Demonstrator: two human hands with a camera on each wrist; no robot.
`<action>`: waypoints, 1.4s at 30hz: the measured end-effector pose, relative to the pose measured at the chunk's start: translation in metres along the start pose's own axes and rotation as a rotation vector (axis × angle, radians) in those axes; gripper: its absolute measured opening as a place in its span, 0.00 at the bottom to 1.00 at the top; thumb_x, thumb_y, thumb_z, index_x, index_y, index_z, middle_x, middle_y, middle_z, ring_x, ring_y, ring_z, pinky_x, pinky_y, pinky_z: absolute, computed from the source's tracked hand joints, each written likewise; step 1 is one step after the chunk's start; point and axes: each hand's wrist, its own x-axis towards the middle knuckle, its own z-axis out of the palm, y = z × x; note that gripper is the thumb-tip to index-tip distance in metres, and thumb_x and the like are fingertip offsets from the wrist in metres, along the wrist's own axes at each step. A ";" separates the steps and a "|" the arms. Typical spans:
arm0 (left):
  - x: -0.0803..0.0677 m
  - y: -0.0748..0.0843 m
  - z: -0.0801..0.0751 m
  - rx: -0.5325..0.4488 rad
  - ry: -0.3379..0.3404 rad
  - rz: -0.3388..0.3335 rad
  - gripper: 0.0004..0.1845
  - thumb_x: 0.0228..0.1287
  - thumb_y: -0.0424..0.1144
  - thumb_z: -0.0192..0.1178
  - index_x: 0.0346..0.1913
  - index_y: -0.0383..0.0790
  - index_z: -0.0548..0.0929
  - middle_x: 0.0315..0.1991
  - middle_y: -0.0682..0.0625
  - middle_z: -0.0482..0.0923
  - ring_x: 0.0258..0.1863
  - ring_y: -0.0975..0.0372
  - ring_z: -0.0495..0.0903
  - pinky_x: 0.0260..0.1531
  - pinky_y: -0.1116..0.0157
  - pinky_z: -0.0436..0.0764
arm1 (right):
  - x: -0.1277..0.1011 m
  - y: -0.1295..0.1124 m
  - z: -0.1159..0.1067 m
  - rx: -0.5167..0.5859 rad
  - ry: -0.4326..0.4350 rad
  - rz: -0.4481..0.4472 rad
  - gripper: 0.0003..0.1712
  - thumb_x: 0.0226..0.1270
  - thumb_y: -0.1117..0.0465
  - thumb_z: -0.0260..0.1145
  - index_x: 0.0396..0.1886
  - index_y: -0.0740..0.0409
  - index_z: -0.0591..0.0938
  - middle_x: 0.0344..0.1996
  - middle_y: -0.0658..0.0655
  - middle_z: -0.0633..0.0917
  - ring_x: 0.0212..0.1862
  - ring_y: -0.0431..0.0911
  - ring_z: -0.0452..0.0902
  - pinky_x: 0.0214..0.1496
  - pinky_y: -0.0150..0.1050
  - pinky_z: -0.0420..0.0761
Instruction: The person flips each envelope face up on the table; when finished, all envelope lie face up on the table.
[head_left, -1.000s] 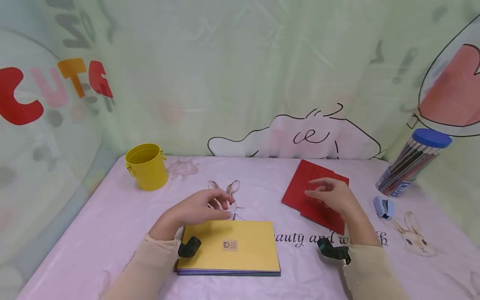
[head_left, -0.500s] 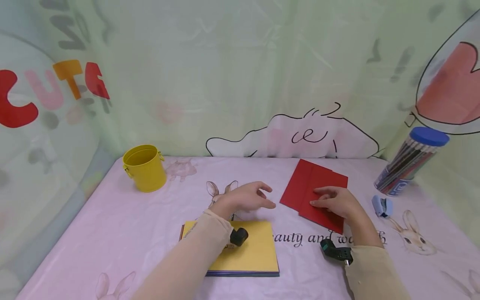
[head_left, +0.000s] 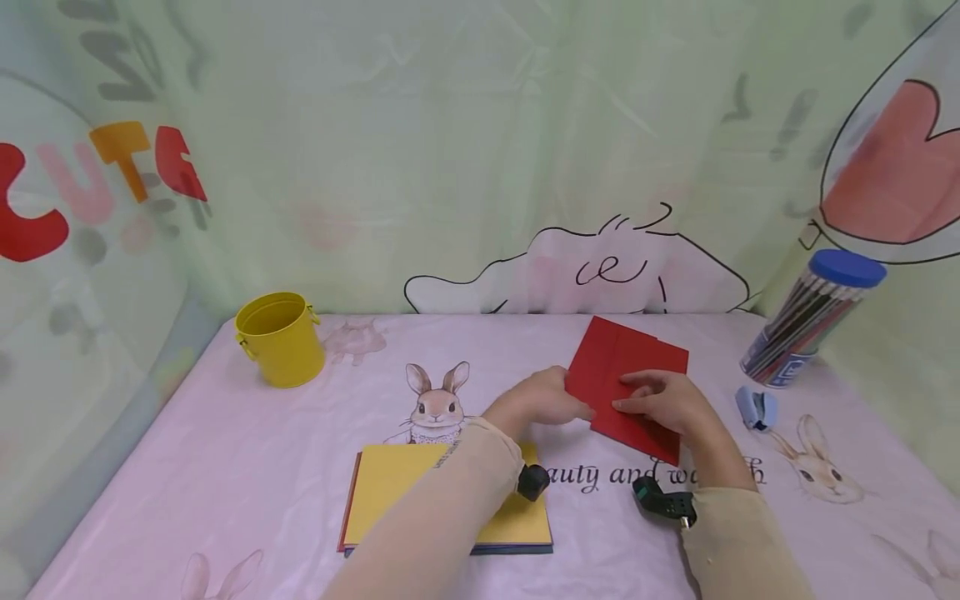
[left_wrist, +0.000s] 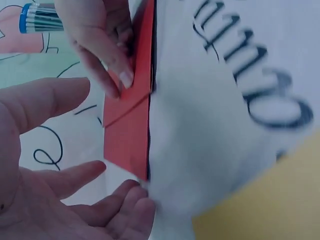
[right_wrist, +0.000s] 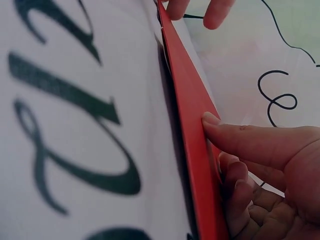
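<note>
Two flat red paper pieces that look like envelopes [head_left: 600, 354] overlap on the table, right of centre. My left hand [head_left: 542, 397] is at their left edge. In the left wrist view, its thumb and fingers [left_wrist: 55, 192] are spread apart, with the fingertips close by the red corner; whether they touch it I cannot tell. My right hand [head_left: 667, 404] rests on the right red piece, thumb and forefinger slightly apart. In the right wrist view, the thumb [right_wrist: 240, 135] presses on the red surface and the other fingers bend loosely against it.
A stack of coloured paper, yellow on top [head_left: 397, 483], lies under my left forearm. At the back left stands a yellow bucket [head_left: 288, 350]. To the right are a clear tub of pencils [head_left: 813, 321] with a blue lid and a small light-blue stapler-like item [head_left: 756, 408].
My left hand has moved right, from over the yellow stack to the left edge of the red pieces. The right hand has come down onto the red paper and stays there.
</note>
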 end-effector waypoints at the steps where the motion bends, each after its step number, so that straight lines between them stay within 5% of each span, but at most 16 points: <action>1: 0.000 0.001 0.001 -0.015 0.002 -0.004 0.36 0.58 0.50 0.71 0.68 0.43 0.73 0.49 0.52 0.77 0.49 0.57 0.75 0.52 0.51 0.77 | 0.000 0.000 0.000 0.003 0.000 0.001 0.40 0.61 0.53 0.75 0.71 0.61 0.72 0.39 0.61 0.81 0.54 0.61 0.70 0.49 0.51 0.78; 5: 0.003 0.005 0.004 -0.098 0.021 -0.055 0.38 0.55 0.48 0.73 0.69 0.44 0.73 0.52 0.51 0.77 0.53 0.56 0.74 0.53 0.49 0.77 | -0.001 -0.001 0.001 0.001 0.011 0.006 0.40 0.61 0.54 0.75 0.70 0.62 0.73 0.39 0.61 0.80 0.54 0.62 0.69 0.47 0.50 0.79; 10: 0.007 0.004 0.006 -0.314 0.078 -0.145 0.35 0.55 0.44 0.74 0.67 0.45 0.75 0.55 0.48 0.76 0.56 0.52 0.73 0.56 0.46 0.74 | 0.000 -0.003 0.003 -0.003 0.011 0.004 0.39 0.62 0.55 0.75 0.70 0.62 0.73 0.41 0.62 0.80 0.53 0.62 0.70 0.45 0.49 0.80; 14: 0.009 -0.001 0.012 -0.462 0.118 -0.132 0.26 0.58 0.38 0.72 0.61 0.45 0.80 0.52 0.47 0.77 0.49 0.54 0.77 0.55 0.49 0.74 | -0.002 -0.007 0.005 0.013 -0.006 -0.013 0.38 0.61 0.55 0.75 0.69 0.63 0.74 0.41 0.62 0.81 0.49 0.59 0.73 0.43 0.44 0.80; 17: 0.010 -0.005 0.016 -0.500 0.138 -0.095 0.22 0.57 0.32 0.71 0.56 0.44 0.84 0.48 0.47 0.78 0.43 0.55 0.78 0.50 0.53 0.78 | -0.003 -0.010 0.006 0.036 -0.031 -0.023 0.38 0.61 0.55 0.76 0.69 0.63 0.74 0.41 0.61 0.82 0.46 0.56 0.75 0.42 0.41 0.79; 23: 0.006 -0.008 0.014 -0.399 0.190 -0.033 0.19 0.56 0.28 0.68 0.52 0.43 0.87 0.49 0.48 0.79 0.44 0.58 0.76 0.42 0.61 0.80 | -0.001 -0.010 0.006 0.059 -0.043 -0.040 0.38 0.61 0.56 0.75 0.69 0.64 0.74 0.40 0.59 0.83 0.46 0.55 0.75 0.41 0.40 0.79; 27: -0.001 -0.013 0.000 -0.312 0.208 -0.003 0.21 0.58 0.32 0.70 0.56 0.44 0.84 0.53 0.48 0.78 0.46 0.58 0.75 0.45 0.61 0.79 | -0.001 -0.011 0.006 0.064 -0.034 -0.035 0.38 0.61 0.57 0.75 0.69 0.64 0.73 0.42 0.61 0.82 0.47 0.56 0.75 0.40 0.39 0.80; 33: -0.011 -0.038 -0.033 -0.291 0.294 0.129 0.22 0.63 0.31 0.65 0.60 0.49 0.81 0.54 0.50 0.78 0.48 0.58 0.76 0.43 0.63 0.79 | -0.003 -0.013 0.007 0.031 -0.014 0.007 0.37 0.60 0.57 0.76 0.68 0.61 0.75 0.42 0.62 0.79 0.48 0.57 0.73 0.40 0.41 0.81; 42: -0.042 -0.085 -0.085 -0.589 0.280 0.213 0.22 0.66 0.28 0.64 0.62 0.43 0.80 0.57 0.43 0.77 0.37 0.55 0.86 0.45 0.55 0.83 | -0.006 -0.029 0.014 -0.044 0.037 -0.035 0.33 0.68 0.51 0.69 0.68 0.62 0.74 0.48 0.66 0.78 0.48 0.58 0.75 0.41 0.43 0.81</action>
